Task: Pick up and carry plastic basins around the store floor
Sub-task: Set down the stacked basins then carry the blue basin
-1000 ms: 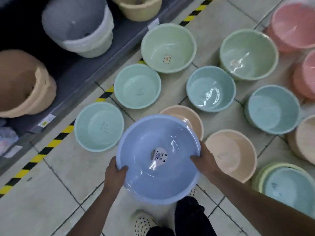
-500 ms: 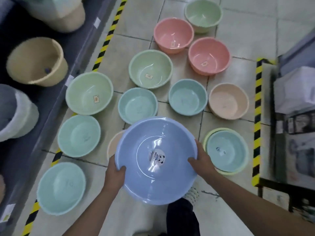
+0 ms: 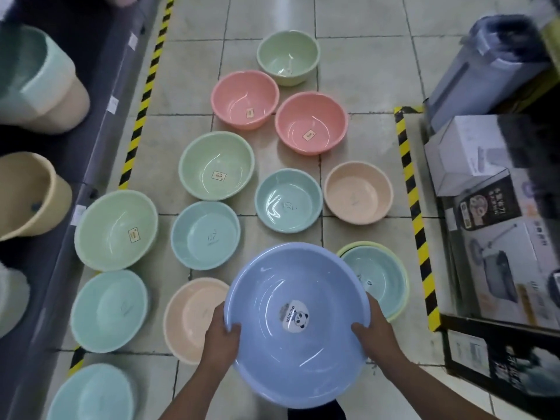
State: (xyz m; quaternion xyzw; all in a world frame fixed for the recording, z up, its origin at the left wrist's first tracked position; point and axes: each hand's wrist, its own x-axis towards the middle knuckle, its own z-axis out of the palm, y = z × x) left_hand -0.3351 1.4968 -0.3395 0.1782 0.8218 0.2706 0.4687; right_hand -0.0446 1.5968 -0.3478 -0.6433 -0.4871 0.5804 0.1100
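Pale tiled store floor (image 3: 363, 71) runs ahead of me as an aisle, boxed by yellow-black hazard tape (image 3: 145, 95) on the left w/ a dark shelf unit (image 3: 91, 131) of tubs beyond it, and cartons (image 3: 497, 237) behind more tape on the right. Most of the middle is taken up by round plastic basins set rim-up — green, pink, teal, peach. Open tile sits mostly far ahead and between the peach basin (image 3: 358, 192) and the right tape.

Big round lavender-blue plastic basin (image 3: 298, 322) w/ a panda sticker is up off the floor, held level in front of me, overlapping the teal-in-yellow nested basins (image 3: 385, 277) in view. It's round, so no long axis; both hands equally near, at opposite rims.

Left hand (image 3: 219, 341) closed on the left rim, thumb over the lip. Right hand (image 3: 378, 331) likewise curled round the right rim. I'd judge any set-down needs the gap on the right — left side is packed.
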